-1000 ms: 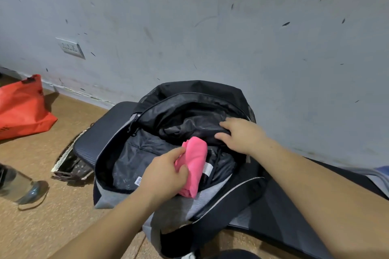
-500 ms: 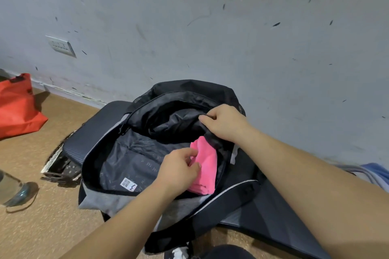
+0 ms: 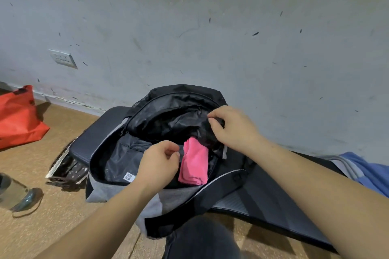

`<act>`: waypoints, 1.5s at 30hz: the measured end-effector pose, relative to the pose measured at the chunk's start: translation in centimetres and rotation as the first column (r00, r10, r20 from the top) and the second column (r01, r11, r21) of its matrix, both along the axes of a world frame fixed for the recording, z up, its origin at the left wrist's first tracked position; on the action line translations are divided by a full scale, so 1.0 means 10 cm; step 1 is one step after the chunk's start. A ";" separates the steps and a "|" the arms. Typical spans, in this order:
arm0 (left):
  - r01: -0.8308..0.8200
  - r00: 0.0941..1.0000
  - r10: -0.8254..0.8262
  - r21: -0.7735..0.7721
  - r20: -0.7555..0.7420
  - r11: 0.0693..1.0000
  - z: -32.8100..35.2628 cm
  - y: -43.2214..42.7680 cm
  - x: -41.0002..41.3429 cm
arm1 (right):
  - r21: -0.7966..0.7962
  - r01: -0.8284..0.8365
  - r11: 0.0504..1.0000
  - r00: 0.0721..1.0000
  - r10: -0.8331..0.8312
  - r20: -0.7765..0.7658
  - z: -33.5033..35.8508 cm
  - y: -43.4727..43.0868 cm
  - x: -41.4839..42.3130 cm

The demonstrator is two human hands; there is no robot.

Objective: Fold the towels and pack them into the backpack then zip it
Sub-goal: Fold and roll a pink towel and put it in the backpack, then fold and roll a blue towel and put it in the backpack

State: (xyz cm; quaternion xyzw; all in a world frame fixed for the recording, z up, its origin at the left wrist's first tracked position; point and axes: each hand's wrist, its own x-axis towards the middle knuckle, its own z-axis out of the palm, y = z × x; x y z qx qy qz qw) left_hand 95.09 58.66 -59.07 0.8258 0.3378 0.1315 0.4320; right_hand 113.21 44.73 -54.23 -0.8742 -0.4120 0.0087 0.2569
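A black and grey backpack (image 3: 117, 160) lies open against the wall, on a dark mat. A folded pink towel (image 3: 194, 163) stands inside its main compartment, on the right side. My left hand (image 3: 159, 162) hovers just left of the towel with fingers loosely curled, and it holds nothing. My right hand (image 3: 233, 127) pinches the black lining at the upper right of the opening and lifts it. More folded towels (image 3: 366, 171), blue and grey, lie on the mat at the far right.
An orange bag (image 3: 17, 118) sits on the floor at the left by the wall. A clear water bottle (image 3: 17, 194) lies at the lower left. A dark patterned item (image 3: 70, 169) lies beside the backpack. My knee (image 3: 202, 237) is at the bottom.
My left hand has let go of the pink towel, which now rests deeper in the backpack. My right hand has shifted up along the lining and lifted it.
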 end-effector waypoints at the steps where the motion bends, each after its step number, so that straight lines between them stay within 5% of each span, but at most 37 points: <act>1: 0.017 1.000 -0.017 0.004 0.013 1.000 0.09 -0.08 -0.03 | -0.008 0.010 1.000 1.000 -0.010 -0.018 0.03 -0.09 -0.04; 7: 0.251 0.968 -0.249 -0.088 0.036 0.964 0.38 -0.85 0.08 | 0.047 0.178 0.983 0.940 -0.155 -0.304 0.09 -0.85 -0.28; 15: 0.424 0.904 -0.423 -0.257 0.059 0.869 0.46 -1.92 0.71 | 0.022 0.315 0.949 0.846 -0.270 -0.460 0.08 -1.97 -0.27; 23: 0.512 0.837 -0.546 -0.326 -0.016 0.795 0.19 -2.81 1.29 | -0.171 0.515 0.840 0.754 -0.539 -0.377 -0.30 -3.24 0.04; 30: 0.696 0.707 -0.707 -0.168 -0.008 0.698 0.05 -3.19 1.51 | -0.094 0.827 0.553 0.542 -0.831 -0.121 -0.59 -4.05 0.34; 35: 0.666 0.742 -0.669 -0.066 -0.044 0.743 0.00 -3.18 1.59 | -0.343 0.814 0.468 0.464 -0.880 -0.101 -0.70 -4.33 0.55; 41: 0.663 0.745 -0.665 -0.055 -0.043 0.746 0.04 -3.19 1.62 | -0.070 0.883 0.465 0.457 -0.884 -0.103 -0.72 -4.40 0.59; 45: 0.649 0.759 -0.650 -0.051 -0.028 0.759 0.08 -3.19 1.60 | 0.315 0.848 0.426 0.523 -0.772 -0.362 -0.35 -4.29 0.49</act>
